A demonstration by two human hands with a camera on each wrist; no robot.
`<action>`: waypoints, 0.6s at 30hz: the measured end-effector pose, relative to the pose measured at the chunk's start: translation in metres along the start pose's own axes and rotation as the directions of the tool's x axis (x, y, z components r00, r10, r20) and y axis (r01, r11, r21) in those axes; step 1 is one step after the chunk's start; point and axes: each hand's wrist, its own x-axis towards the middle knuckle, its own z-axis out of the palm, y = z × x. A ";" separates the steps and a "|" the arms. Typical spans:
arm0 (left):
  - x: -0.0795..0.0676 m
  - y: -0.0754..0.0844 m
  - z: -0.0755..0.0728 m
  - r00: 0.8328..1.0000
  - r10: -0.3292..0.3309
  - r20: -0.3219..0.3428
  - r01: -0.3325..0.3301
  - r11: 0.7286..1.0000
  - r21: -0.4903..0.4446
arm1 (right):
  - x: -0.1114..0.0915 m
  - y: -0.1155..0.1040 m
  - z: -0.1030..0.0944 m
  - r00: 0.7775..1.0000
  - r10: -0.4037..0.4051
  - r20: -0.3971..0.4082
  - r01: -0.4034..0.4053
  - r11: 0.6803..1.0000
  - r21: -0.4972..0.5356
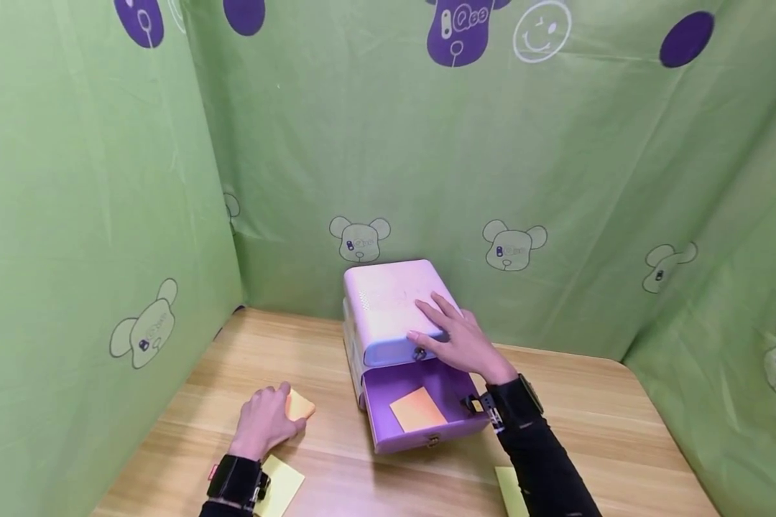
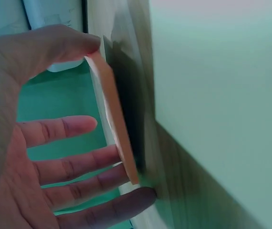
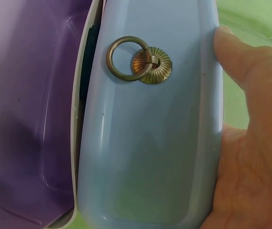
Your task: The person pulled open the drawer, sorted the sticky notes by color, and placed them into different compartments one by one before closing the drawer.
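Observation:
My left hand is at the table's left side, its thumb and fingertips pinching an orange sticky note pad by opposite edges. In the left wrist view that pad stands tilted close to the wood. My right hand rests with spread fingers on the pink top of a small drawer cabinet, thumb at the front edge of its top. The upper, light blue drawer is closed and has a brass ring pull. Below it, the purple drawer is pulled out, with an orange sticky note lying inside.
A yellow sticky note pad lies beside my left wrist on the wooden table. Another yellow pad is partly hidden by my right forearm. Green printed curtains enclose the table behind and on both sides.

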 end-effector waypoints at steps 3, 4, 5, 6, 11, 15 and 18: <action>-0.001 -0.002 -0.003 1.000 -0.006 0.003 0.006 1.000 -0.023 | 0.001 -0.001 0.000 1.000 0.003 0.002 -0.003 1.000 0.007; -0.001 -0.002 -0.004 1.000 -0.010 0.006 0.010 0.999 -0.033 | 0.000 -0.001 0.000 1.000 0.004 0.003 -0.004 1.000 0.006; -0.002 -0.002 -0.004 1.000 -0.013 0.008 0.013 0.999 -0.044 | 0.000 -0.001 0.000 1.000 0.006 0.004 -0.006 1.000 0.007; -0.002 -0.002 -0.004 1.000 -0.018 0.009 0.018 0.998 -0.056 | 0.000 0.000 0.000 1.000 0.006 0.004 -0.007 1.000 0.006; -0.002 -0.004 -0.005 0.998 -0.055 0.011 0.056 0.993 -0.108 | 0.002 0.000 0.000 1.000 -0.002 0.000 0.002 1.000 -0.006; -0.003 -0.007 -0.005 0.998 -0.063 -0.001 0.062 0.990 -0.128 | 0.002 0.000 0.000 1.000 -0.003 0.000 0.003 1.000 -0.007; -0.005 -0.008 -0.004 0.998 -0.056 -0.010 0.054 0.988 -0.142 | 0.001 0.000 0.000 1.000 0.001 0.001 -0.001 1.000 -0.001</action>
